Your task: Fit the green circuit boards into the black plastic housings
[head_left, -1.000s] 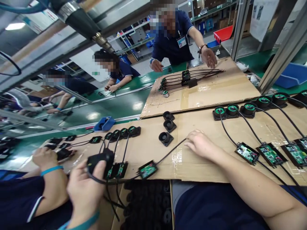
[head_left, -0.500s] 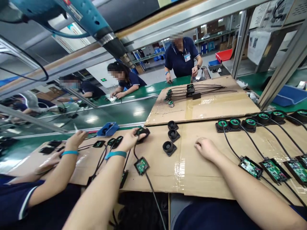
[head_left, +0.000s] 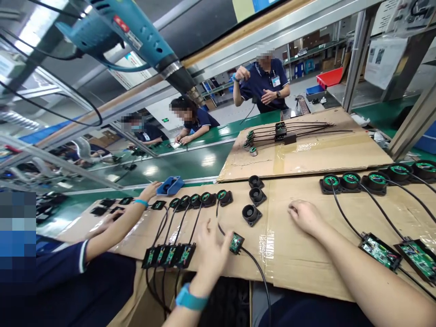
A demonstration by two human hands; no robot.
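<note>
My left hand [head_left: 211,249], with a teal wristband, pinches the edge of a small green circuit board [head_left: 236,242] low on the cardboard sheet [head_left: 282,254]. A black cable runs from that board up to a round black part with a green top [head_left: 224,197], the last in a row of several [head_left: 194,200]. Their boards [head_left: 168,255] lie side by side left of my hand. My right hand [head_left: 305,216] rests on the cardboard with its fingers curled under and nothing visible in it. Three round black housings [head_left: 252,213] lie between my two hands.
More wired units [head_left: 369,180] and boards [head_left: 378,251] lie at the right. A co-worker's arms [head_left: 119,225] reach in from the left beside a blue holder [head_left: 170,185]. A heat gun [head_left: 136,34] hangs overhead. People work across the green conveyor [head_left: 177,165].
My left hand has let go of the round part, now set at the end of the row, and pulled back to the cable's circuit board. The view has tilted up and left.
</note>
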